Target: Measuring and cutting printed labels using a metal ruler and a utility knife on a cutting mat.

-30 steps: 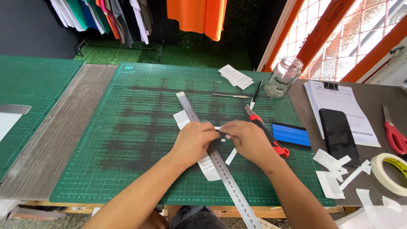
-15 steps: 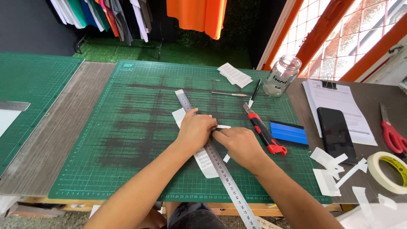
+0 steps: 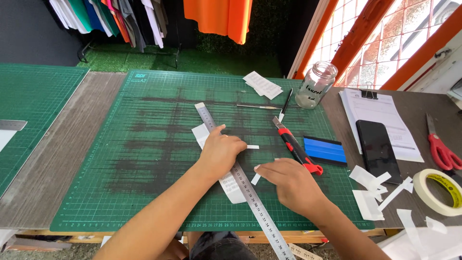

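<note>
Left hand [image 3: 222, 151]: still flat, fingers spread on the steel ruler [image 3: 240, 180] over the paper strip [image 3: 231, 185].
Right hand [image 3: 288, 185]: has let go of the red knife [image 3: 296, 149]; fingers now touch a cut sliver [image 3: 256, 179].

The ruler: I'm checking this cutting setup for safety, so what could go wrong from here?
1. The left hand alone pins the ruler over the paper strip; it might slip and skew the paper.
2. The red knife lies just beyond the right hand; if its blade is out, a careless reach could cut.
3. The small offcut at the right fingertips could easily get lost.
</note>
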